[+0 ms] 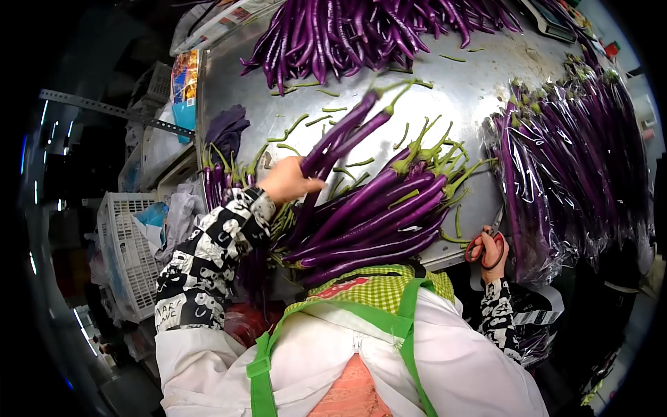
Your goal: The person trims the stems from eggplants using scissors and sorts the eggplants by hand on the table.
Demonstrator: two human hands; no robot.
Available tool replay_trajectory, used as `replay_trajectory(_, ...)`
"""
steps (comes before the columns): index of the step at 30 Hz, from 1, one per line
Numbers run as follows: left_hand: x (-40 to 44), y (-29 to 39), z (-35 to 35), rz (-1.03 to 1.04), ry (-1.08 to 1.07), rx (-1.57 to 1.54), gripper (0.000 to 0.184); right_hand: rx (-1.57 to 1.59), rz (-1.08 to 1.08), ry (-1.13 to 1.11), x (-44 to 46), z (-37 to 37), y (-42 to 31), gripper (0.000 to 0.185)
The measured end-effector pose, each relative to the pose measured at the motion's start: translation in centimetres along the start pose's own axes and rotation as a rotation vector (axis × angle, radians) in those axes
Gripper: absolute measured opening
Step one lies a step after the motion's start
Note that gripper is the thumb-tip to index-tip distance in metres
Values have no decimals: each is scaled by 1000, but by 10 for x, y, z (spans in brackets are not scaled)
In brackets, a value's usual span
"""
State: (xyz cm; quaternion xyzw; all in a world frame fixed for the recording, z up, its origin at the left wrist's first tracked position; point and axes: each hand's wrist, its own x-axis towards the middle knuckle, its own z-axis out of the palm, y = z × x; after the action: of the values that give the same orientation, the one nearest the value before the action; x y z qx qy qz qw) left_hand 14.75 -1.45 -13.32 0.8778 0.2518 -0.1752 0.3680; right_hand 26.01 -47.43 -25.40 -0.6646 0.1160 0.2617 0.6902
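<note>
My left hand (290, 181) is closed around a few long purple eggplants (347, 134), tilted up with their green stems toward the upper right. Below and to the right of it lies a pile of eggplants (385, 215) on the metal table (267, 73), stems pointing right. Near the table's front edge, my right hand (488, 254) has its fingers through the red-handled scissors (495, 226), whose blades point up. Just right of the scissors are eggplants in clear plastic bags (556, 167).
A large heap of eggplants (340, 35) lies at the table's far side. Cut green stems (297, 125) are scattered over the metal. Dark cloth (226, 130) and more eggplants (217, 182) are at the left edge, beside a white plastic crate (128, 254).
</note>
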Motion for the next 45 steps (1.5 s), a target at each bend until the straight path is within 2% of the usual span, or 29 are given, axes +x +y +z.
replay_trajectory(1,-1,3,11,-125,-159,-37,40,1,0,2,0,0,0,34)
replay_trajectory(2,-7,8,25,-127,-209,-101,51,-2,-5,0,0,0,0,34)
replay_trajectory(4,-20,22,48,-18,-174,-196,63,-1,-8,3,0,0,1,33)
replay_trajectory(6,-14,2,72,47,-171,-235,61,-8,-6,-2,0,1,0,33)
replay_trajectory(7,-6,-22,84,54,-176,-112,72,-7,-7,5,-1,0,-1,33)
replay_trajectory(10,-12,-28,74,60,-191,-203,83,15,-7,-10,-2,3,-4,33)
replay_trajectory(12,-15,-35,71,96,-172,-206,83,-18,-2,2,-4,6,-7,34)
replay_trajectory(14,-17,-34,67,28,-221,-192,83,-7,-7,-2,-3,5,-5,33)
replay_trajectory(18,-12,-30,59,51,-293,-262,79,-13,4,-20,-3,2,-3,35)
replay_trajectory(22,-11,-27,47,54,-288,-404,62,-10,-4,-28,-2,2,-2,35)
replay_trajectory(24,-15,-15,33,1,-254,-388,51,3,-14,0,-1,3,-2,29)
replay_trajectory(28,-33,-17,28,36,-108,-541,50,34,-17,7,-4,5,-4,29)
replay_trajectory(29,-36,-19,24,99,-111,-494,52,18,-7,8,-3,4,-5,29)
replay_trajectory(34,-39,-29,22,46,-112,-718,53,-20,-6,15,-2,4,-5,31)
replay_trajectory(35,-28,-41,28,-17,-100,-691,53,-43,-3,11,0,2,-1,35)
replay_trajectory(36,-18,-43,31,-27,-59,-513,51,-48,-7,8,0,3,0,35)
replay_trajectory(38,-8,-43,47,-116,27,-497,50,-18,-1,-1,0,2,0,35)
replay_trajectory(40,4,-45,58,-26,45,-342,55,0,-3,1,-2,3,-3,32)
replay_trajectory(42,7,-38,61,4,4,-333,69,24,0,-3,-2,5,-5,29)
replay_trajectory(44,16,-42,62,36,20,-164,70,-14,-7,19,-3,5,-3,34)
replay_trajectory(45,15,-33,57,-15,-12,-191,69,-11,-5,13,-5,5,-3,34)
